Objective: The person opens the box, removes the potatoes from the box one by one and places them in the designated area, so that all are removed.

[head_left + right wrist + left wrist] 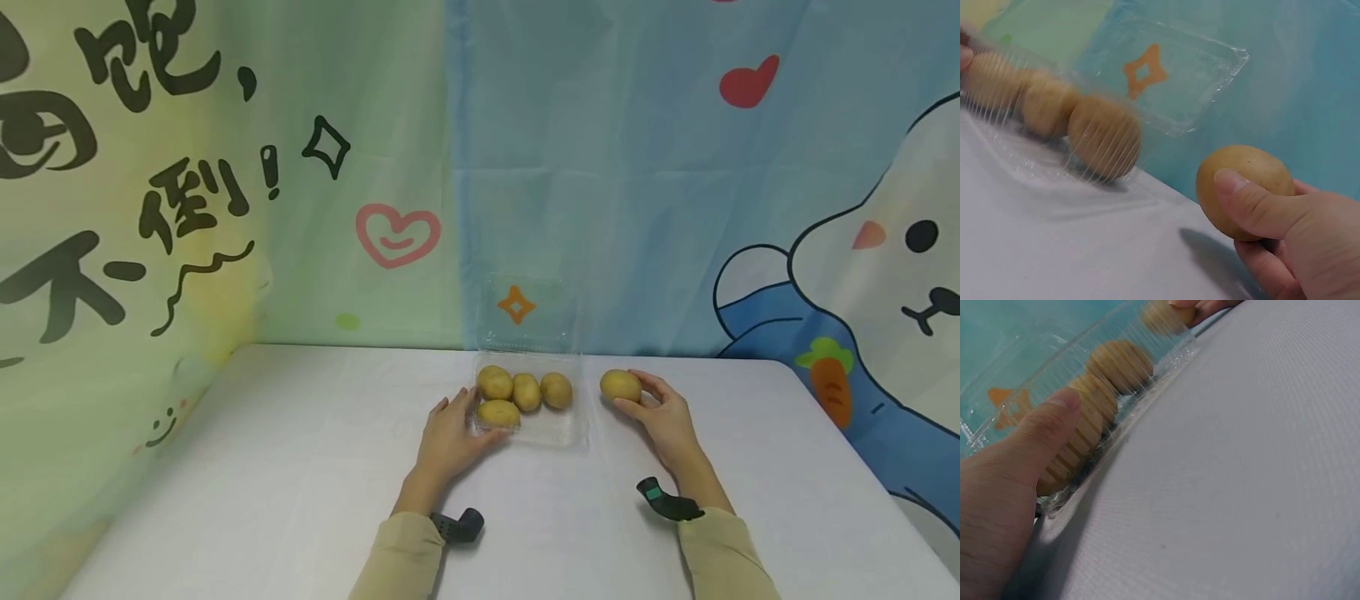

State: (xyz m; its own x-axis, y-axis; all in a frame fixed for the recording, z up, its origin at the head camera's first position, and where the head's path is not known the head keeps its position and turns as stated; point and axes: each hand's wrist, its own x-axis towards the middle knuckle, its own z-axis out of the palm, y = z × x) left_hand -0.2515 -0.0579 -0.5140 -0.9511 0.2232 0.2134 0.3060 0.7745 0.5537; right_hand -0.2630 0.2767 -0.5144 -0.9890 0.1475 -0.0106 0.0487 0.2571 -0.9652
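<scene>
A clear plastic container (551, 429) with its lid (528, 312) standing up at the back holds several potatoes (527, 392). My left hand (453, 442) grips the container's left front corner, its thumb (1054, 422) against the ribbed front wall and the other fingers along the left side. Just right of the container, my right hand (667, 421) holds one potato (1241, 181) between thumb and fingers. That potato is above the tabletop, with its shadow below. The container's right part has bare floor showing at the front.
A white table (300, 492) carries the container near its back edge. Behind hangs a printed curtain (645, 208) with cartoon figures and writing. Dark wrist-worn devices (457, 527) sit on both forearms.
</scene>
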